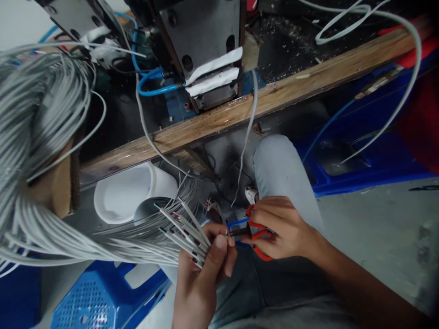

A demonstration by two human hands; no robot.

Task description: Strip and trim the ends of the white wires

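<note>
My left hand (209, 265) is closed around a bundle of grey cables (187, 226). Their cut ends fan upward, showing small green, red and dark inner wires. Between the thumb and index finger, one cable end (226, 234) points to the right. My right hand (283, 226) grips red-handled cutters (262, 246), fingers around the handles. The dark jaws reach left to that cable end; whether they touch it is too small to tell. Both hands are above my lap, and the cables trail off left from my left hand.
A large cable coil (51, 100) lies on cardboard at the left. Ahead is a wooden bench edge (212, 119) with a metal machine (206, 36) on it. Below stand a white bucket (120, 196) and a blue stool (89, 292). Blue plastic furniture (394, 169) stands right.
</note>
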